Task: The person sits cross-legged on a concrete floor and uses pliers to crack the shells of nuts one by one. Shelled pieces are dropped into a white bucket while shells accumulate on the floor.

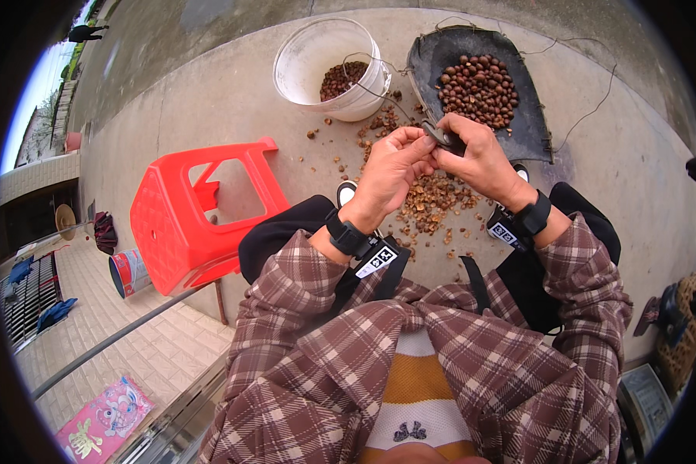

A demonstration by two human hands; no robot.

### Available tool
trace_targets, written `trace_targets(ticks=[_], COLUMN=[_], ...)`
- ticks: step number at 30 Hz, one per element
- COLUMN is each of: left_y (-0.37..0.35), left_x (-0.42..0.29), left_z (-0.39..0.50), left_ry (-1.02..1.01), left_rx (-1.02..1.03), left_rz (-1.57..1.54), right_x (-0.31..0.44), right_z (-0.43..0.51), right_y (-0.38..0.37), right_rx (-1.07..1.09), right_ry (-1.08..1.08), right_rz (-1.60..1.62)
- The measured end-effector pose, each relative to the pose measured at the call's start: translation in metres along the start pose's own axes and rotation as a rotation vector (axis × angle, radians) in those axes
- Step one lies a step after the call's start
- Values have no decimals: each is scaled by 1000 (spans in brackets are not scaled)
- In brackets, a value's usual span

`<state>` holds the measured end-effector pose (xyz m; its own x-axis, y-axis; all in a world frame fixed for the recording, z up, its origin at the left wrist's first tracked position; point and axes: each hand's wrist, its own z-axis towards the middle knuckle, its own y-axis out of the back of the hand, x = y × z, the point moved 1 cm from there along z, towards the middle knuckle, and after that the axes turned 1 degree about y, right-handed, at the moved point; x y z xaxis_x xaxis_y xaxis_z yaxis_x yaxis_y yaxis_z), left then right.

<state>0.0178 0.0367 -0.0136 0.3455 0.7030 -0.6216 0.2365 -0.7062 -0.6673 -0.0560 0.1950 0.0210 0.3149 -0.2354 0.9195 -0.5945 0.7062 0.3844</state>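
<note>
My right hand (480, 155) is closed around a dark hand tool (441, 137), perhaps a cutter, whose exact kind I cannot tell. Against its near side, the fingertips of my left hand (395, 168) are pinched together; whether a nut sits between them is hidden. Beyond my hands, a black basin-like scoop (530, 130) holds a heap of round brown nuts (480, 90). A white plastic bucket (301, 69), to its left, has small dark pieces (342, 80) at the bottom. Broken shells (438, 203) lie scattered on the concrete beneath my hands.
A red plastic stool (174, 220) lies on its side at my left. Thin wire (600, 104) loops out from the scoop. Further left are a printed tin bucket (130, 272) and a metal rail (116, 336). A person (85, 33) is far off at top left.
</note>
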Motion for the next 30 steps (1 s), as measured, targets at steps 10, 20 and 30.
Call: trace_targets(ticks=[10, 20, 30], left_y=[-7, -2, -2], left_x=[-2, -2, -2], left_z=[-4, -2, -7], left_ry=[28, 30, 43], left_rx=[15, -19, -6], left_rz=[19, 51, 148], right_x=[-15, -11, -9], right_z=[-2, 2, 0], right_y=[-4, 7, 1], right_rx=[-62, 138, 139], right_ry=[-163, -29, 39], right_rz=[137, 128, -12])
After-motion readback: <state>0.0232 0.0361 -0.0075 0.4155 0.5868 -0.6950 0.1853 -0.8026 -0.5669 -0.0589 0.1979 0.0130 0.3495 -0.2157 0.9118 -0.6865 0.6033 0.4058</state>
